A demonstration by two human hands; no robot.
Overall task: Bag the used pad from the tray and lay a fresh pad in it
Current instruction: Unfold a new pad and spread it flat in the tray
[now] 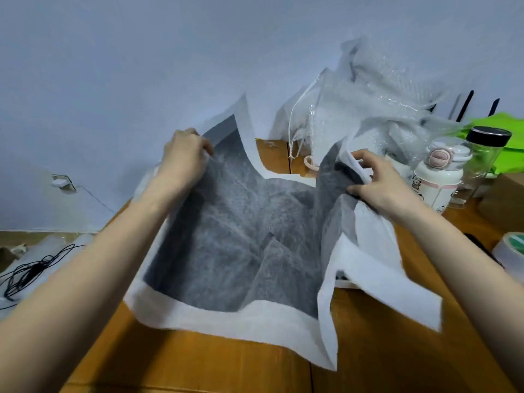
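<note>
A large pad [235, 239], grey in the middle with a white border, is spread half-unfolded over the wooden table [198, 364]. My left hand [185, 158] grips its far left edge and lifts it. My right hand [377, 182] pinches the far right edge, where the pad is still folded over on itself. The near edge of the pad lies on the table, and its right flap hangs creased. A small white corner [344, 282] shows under the right flap; I cannot tell if it is the tray. No bag shows clearly.
Crumpled bubble wrap and clear plastic [377, 109] pile up at the back right. A white bottle with a pink lid [438, 177], a clear jar with a black lid [485, 160] and a tape roll [513, 251] stand at the right. A black cable [31, 270] lies on the left.
</note>
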